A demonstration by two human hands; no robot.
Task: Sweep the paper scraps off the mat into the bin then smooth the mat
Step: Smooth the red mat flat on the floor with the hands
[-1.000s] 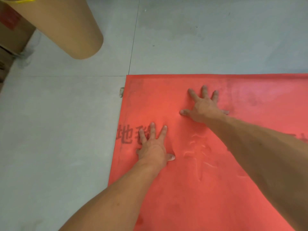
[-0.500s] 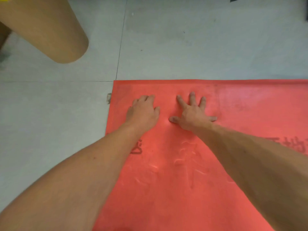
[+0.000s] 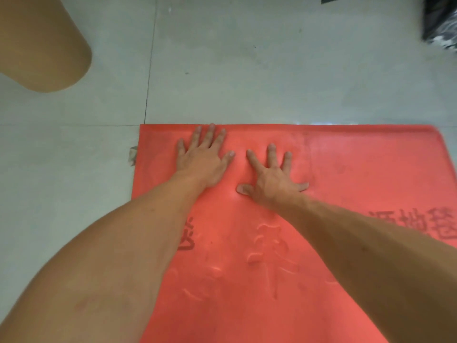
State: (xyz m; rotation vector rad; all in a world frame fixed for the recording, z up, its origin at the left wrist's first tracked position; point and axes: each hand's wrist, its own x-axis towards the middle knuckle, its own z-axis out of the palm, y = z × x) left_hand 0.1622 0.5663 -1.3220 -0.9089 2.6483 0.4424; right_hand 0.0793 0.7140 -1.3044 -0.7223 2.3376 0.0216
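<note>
Head view: the red mat lies flat on the tiled floor, its far edge running left to right. Left hand and right hand press palm-down near that edge, fingers spread, holding nothing.

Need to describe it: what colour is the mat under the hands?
Red mat, with darker printed characters; head view.

Mat on floor. Both hands flat on mat near far edge: left hand by far-left corner, right hand just beside it. Paper scrap on floor touching mat's left edge. Roll far left; bag far right.
</note>
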